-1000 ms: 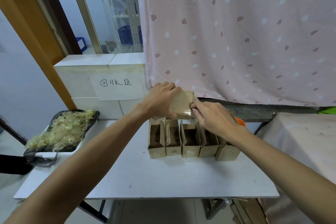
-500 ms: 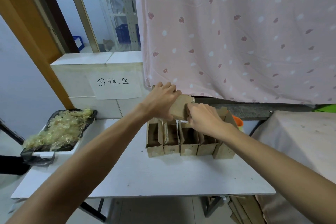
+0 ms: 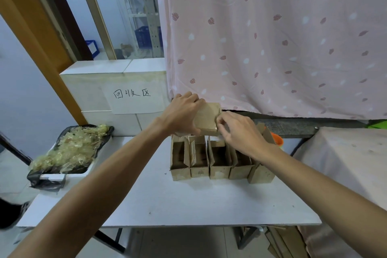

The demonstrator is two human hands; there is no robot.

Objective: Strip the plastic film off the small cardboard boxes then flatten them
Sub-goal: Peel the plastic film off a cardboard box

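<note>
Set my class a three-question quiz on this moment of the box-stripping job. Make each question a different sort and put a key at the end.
1. Choose one. The held box is:
A) lying on the floor
B) up in the grip of the left hand, with the right hand pinching at its edge
C) tucked under an arm

2. True or false: the bin of stripped film stands to the left of the row of open boxes.

3. Fill in the missing word: ___ open boxes stand in a row on the table.

Key: 1 B; 2 true; 3 five.
</note>
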